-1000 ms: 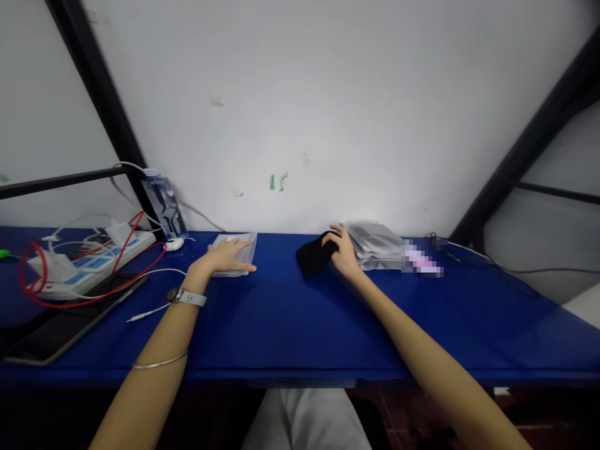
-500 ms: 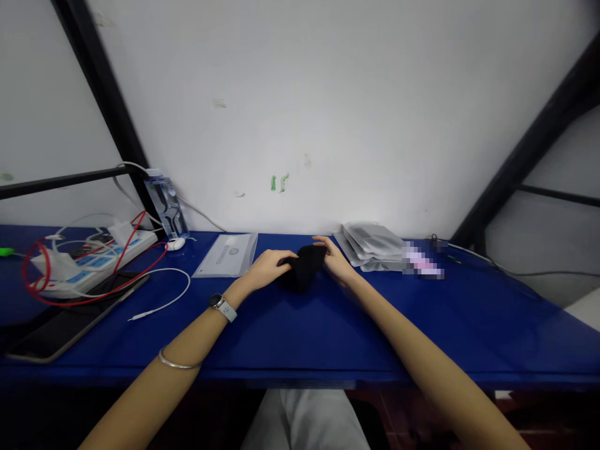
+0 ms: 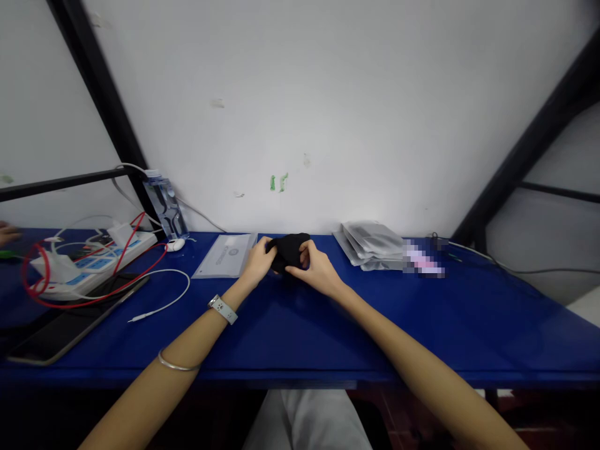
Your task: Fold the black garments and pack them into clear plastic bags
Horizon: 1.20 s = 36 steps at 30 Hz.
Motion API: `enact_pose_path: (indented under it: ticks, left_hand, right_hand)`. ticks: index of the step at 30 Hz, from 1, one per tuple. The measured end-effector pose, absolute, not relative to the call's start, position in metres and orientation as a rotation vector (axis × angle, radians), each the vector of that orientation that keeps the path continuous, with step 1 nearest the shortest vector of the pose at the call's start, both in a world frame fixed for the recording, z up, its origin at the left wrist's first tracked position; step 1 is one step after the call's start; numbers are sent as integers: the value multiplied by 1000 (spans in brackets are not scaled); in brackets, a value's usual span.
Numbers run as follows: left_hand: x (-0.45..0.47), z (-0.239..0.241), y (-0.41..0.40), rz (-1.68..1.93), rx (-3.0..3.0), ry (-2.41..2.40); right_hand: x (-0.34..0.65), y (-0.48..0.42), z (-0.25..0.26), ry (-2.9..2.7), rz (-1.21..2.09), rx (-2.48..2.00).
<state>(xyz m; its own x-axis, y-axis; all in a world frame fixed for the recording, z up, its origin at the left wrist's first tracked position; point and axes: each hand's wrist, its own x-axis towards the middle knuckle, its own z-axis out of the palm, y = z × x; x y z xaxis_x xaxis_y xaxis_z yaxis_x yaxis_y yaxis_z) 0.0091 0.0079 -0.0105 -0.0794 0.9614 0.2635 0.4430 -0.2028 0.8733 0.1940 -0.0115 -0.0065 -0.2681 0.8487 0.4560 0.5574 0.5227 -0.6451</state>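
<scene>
A bundle of black cloth (image 3: pixel 289 250) is held between my two hands over the middle of the blue table; its exact kind does not show. My left hand (image 3: pixel 259 261) grips its left side, thumb toward me and the other fingers mostly hidden behind. On the other side, my right hand (image 3: pixel 319 267) pinches the cloth's right edge between thumb and curled fingers. A frosted zip bag (image 3: pixel 225 256) with printed lettering lies flat just left of my left hand. Farther right rests a stack of similar frosted bags (image 3: pixel 372 244) with dark contents.
On the left are a white power strip (image 3: pixel 94 265) with red and white cables, a dark tablet-like device (image 3: pixel 70 325), a white cable (image 3: pixel 159 309) and a clear bottle (image 3: pixel 166 206). Another person's hand (image 3: pixel 8 233) shows at the far left edge. Wall (image 3: pixel 328 125) behind.
The black cloth has shifted slightly left and up, and is more bunched. My right hand has moved left and closed on its near right edge. Another person's hand has appeared at far left.
</scene>
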Motion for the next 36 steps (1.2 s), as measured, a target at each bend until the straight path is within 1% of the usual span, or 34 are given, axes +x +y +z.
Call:
enact_pose_path:
  ticks: [4, 6, 9, 11, 13, 15, 17, 19, 21, 23, 25, 26, 28, 30, 32, 34, 36]
  left_hand:
    - [3, -7, 10, 1277, 1699, 1458]
    - [-1, -2, 10, 1282, 1788, 1506]
    - [-6, 11, 5, 1302, 2082, 1639]
    - [-10, 23, 0, 1362, 2227, 1659]
    - [-15, 36, -5, 1461, 2196, 1541]
    - [-22, 47, -10, 1499, 2059, 1340]
    - [-30, 55, -12, 1446, 1937, 1191]
    - [-36, 56, -11, 1357, 1885, 1145]
    - [-41, 51, -7, 1303, 1863, 1198]
    - [-44, 43, -1, 1274, 1877, 1286]
    - [-46, 38, 2, 1224, 1969, 1336]
    - [-47, 37, 2, 1155, 2042, 1323]
    - [-48, 40, -3, 879, 2191, 1217]
    - [-46, 46, -12, 440, 2292, 1041]
    - [-41, 50, -22, 48, 2366, 921]
    - [-33, 50, -33, -190, 2460, 950]
    - [-23, 48, -42, -303, 2540, 1087]
  right_hand:
    - [213, 3, -3, -1834, 470, -1142]
    - [227, 8, 4, -1774, 376, -1173]
    - [240, 8, 20, -1733, 164, -1161]
    - [245, 4, 32, -1685, 123, -1117]
    - [251, 1, 44, -1612, 231, -1048]
    - [259, 0, 53, -1533, 444, -984]
    - [268, 3, 55, -1495, 639, -975]
    - [274, 10, 51, -1536, 695, -1046]
    - [277, 18, 40, -1621, 578, -1189]
    - [277, 24, 29, -1725, 364, -1339]
    - [277, 24, 22, -1881, 185, -1393]
    - [278, 23, 22, -1991, 169, -1370]
    - [281, 17, 26, -2258, 315, -1278]
    - [283, 10, 32, -2524, 592, -1232]
    - [283, 6, 36, -2714, 756, -1317]
    - [282, 5, 36, -2802, 749, -1454]
    - [281, 6, 33, -2801, 717, -1528]
